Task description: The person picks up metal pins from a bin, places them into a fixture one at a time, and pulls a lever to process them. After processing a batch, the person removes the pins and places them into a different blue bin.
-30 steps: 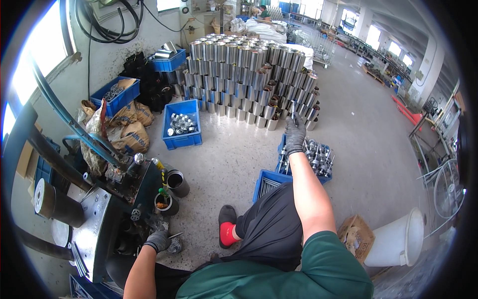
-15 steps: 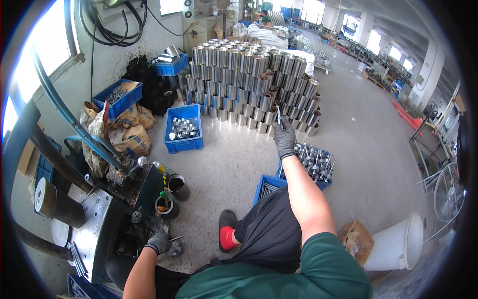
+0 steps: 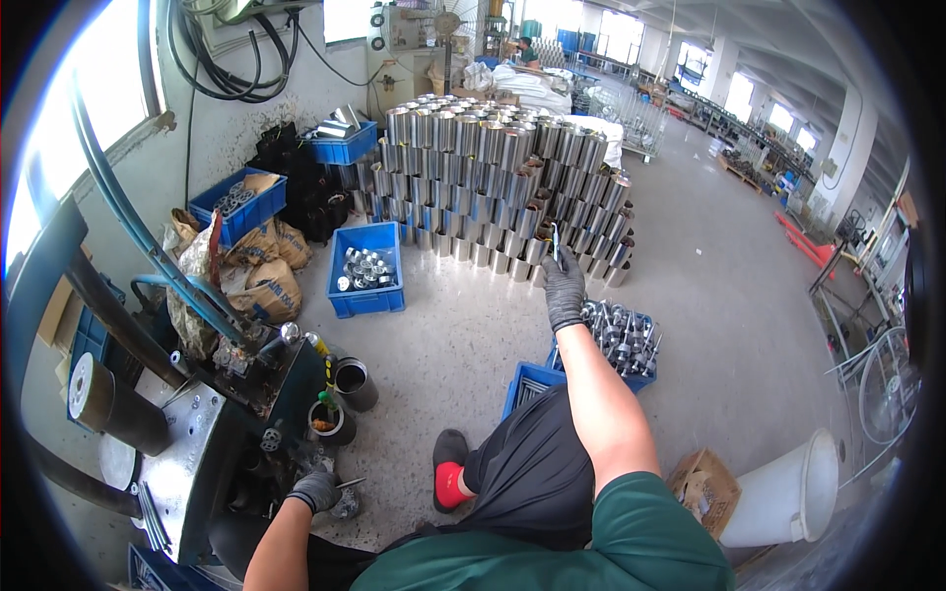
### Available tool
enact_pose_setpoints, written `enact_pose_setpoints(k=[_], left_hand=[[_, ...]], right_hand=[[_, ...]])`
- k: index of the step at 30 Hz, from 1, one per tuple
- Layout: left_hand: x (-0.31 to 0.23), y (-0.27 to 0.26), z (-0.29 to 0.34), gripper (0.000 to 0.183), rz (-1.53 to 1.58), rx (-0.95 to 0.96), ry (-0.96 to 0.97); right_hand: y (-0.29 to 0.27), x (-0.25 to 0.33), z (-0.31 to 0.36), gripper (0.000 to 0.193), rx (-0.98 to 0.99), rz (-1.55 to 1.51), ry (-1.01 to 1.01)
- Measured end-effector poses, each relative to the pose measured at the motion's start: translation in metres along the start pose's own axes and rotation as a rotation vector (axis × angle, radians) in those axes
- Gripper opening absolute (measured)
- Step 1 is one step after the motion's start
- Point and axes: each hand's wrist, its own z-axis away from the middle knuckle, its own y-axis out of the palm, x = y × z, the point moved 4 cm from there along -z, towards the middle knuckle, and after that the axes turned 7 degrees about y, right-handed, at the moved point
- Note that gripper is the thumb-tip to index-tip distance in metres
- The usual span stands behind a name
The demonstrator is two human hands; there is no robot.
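Both my hands wear dark grey gloves. Out in front, my right hand (image 3: 565, 293) is closed around a slim, pen-like metal piece (image 3: 556, 237) that points up and away. Behind it rises a stack of shiny metal cylinders (image 3: 463, 212). My left hand (image 3: 317, 489) is low at the left beside a machine with a steel plate (image 3: 187, 424); its fingers are closed on a thin metal rod (image 3: 351, 483) whose end sticks out to the right. Two dark open tubes (image 3: 356, 386) stand on the floor past that hand, one holding colourful-handled tools.
By my right forearm, a blue crate (image 3: 642, 382) holds metal parts with thin shafts. Another blue crate (image 3: 367, 301) with short metal rings is ahead left. A carton (image 3: 706, 487) and white bucket (image 3: 788, 488) stand at right. Far off, a person (image 3: 527, 53) is visible.
The whole view has shifted slightly, so things sit a little lower in it. My right hand still holds the slim metal piece out front; my left hand stays by the machine.
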Motion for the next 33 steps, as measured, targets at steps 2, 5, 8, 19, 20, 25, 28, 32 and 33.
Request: enact_pose_setpoints(k=[2, 5, 8, 19, 20, 25, 28, 32, 33], left_hand=[[0.0, 0.0, 0.0, 0.041, 0.002, -0.017, 0.003], [-0.008, -0.008, 0.004, 0.042, -0.003, -0.03, 0.006], [-0.003, -0.004, 0.008, 0.042, 0.008, -0.023, -0.015], [-0.018, -0.017, 0.013, 0.038, 0.004, -0.016, -0.001], [-0.019, -0.019, 0.012, 0.038, 0.0, -0.021, -0.001], [-0.004, -0.004, 0.002, 0.038, 0.011, -0.03, 0.011], [-0.001, 0.003, 0.0, 0.038, -0.021, -0.025, 0.017], [-0.017, -0.015, 0.016, 0.039, 0.025, -0.042, -0.046], [-0.024, -0.022, 0.023, 0.037, 0.038, -0.075, -0.049]], right_hand=[[0.004, 0.01, 0.006, 0.04, 0.011, -0.04, -0.012], [0.004, 0.023, 0.011, 0.047, 0.017, -0.062, -0.06], [0.018, 0.048, 0.025, 0.05, 0.091, -0.101, -0.174], [0.001, 0.061, 0.022, 0.043, -0.016, -0.197, -0.217], [-0.005, 0.064, 0.02, 0.042, -0.061, -0.147, -0.25], [-0.008, 0.073, 0.026, 0.054, -0.066, -0.363, -0.035], [-0.016, 0.091, 0.03, 0.057, -0.252, -0.202, -0.328], [-0.01, 0.068, 0.025, 0.068, -0.225, -0.65, 0.074], [-0.006, 0.056, 0.023, 0.059, -0.298, -0.631, 0.235]])
